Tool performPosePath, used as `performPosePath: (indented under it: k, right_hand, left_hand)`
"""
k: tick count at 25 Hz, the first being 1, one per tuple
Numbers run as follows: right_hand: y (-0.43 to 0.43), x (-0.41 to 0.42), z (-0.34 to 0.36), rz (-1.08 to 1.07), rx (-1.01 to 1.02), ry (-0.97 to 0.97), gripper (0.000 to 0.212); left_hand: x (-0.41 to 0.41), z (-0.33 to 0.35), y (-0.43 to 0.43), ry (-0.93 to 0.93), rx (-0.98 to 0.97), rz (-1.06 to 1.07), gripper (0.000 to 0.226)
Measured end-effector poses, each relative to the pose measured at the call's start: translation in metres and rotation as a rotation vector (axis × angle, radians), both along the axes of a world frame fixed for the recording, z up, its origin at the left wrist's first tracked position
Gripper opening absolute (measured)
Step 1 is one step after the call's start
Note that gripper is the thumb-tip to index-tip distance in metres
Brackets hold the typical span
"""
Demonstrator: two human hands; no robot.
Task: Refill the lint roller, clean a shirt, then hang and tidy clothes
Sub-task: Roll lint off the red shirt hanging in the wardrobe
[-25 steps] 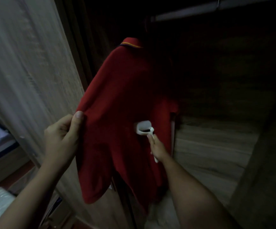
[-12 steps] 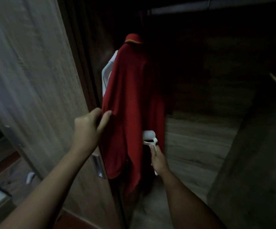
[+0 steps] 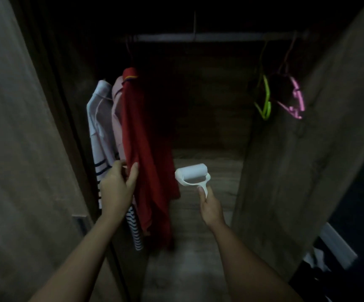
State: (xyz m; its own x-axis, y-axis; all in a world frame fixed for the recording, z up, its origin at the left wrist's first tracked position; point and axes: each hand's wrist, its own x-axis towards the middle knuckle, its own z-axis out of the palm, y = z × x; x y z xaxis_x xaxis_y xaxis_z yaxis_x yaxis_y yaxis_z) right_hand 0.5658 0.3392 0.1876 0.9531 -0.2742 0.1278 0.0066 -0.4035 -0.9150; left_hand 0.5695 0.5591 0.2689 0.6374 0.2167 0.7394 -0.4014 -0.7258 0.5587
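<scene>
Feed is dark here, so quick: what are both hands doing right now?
Left hand: pinches the edge of the red shirt between thumb and fingers.
Right hand: grips the lint roller by its handle.

The middle of the wardrobe is open to me. Between the red shirt [image 3: 141, 149] hanging on my left and the lime-green plastic hanger [image 3: 265, 103] and pink plastic hanger [image 3: 296, 99] on the right, the space under the grey metal rail [image 3: 209, 37] is free down to the wooden wardrobe floor [image 3: 209, 162]. My right hand [image 3: 211, 205] holds the white lint roller [image 3: 193, 174] in that gap, apart from the red cloth.

The left side is crowded. A pale pink garment [image 3: 116, 118] and a white striped garment [image 3: 98, 127] hang packed against the red shirt, close to the wooden left door [image 3: 24, 149]. My left hand [image 3: 116, 188] grips the shirt's edge there. The wooden right door [image 3: 296, 171] walls in the other side.
</scene>
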Motion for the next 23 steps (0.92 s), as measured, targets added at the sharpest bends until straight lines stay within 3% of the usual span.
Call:
performPosePath:
  k: [3, 7, 15, 20, 23]
  right_hand:
    - [-0.019, -0.035, 0.004, -0.142, -0.041, -0.017, 0.033]
    - [-0.039, -0.094, -0.009, -0.256, -0.084, -0.004, 0.023]
    - [-0.108, -0.268, -0.050, -0.431, -0.098, 0.096, 0.035]
    - [-0.167, -0.413, -0.068, -0.641, -0.075, 0.094, 0.030]
    - [-0.194, -0.489, -0.085, -0.809, -0.050, 0.150, 0.028]
  left_hand:
    - [-0.008, -0.018, -0.031, -0.008, -0.166, -0.023, 0.030]
    - [-0.036, -0.047, -0.076, 0.000, -0.216, -0.054, 0.026]
    - [-0.163, -0.099, -0.176, 0.241, -0.001, -0.349, 0.028]
    - [-0.278, -0.127, -0.274, 0.305, 0.080, -0.654, 0.028]
    - [-0.339, -0.142, -0.330, 0.353, 0.092, -0.829, 0.040]
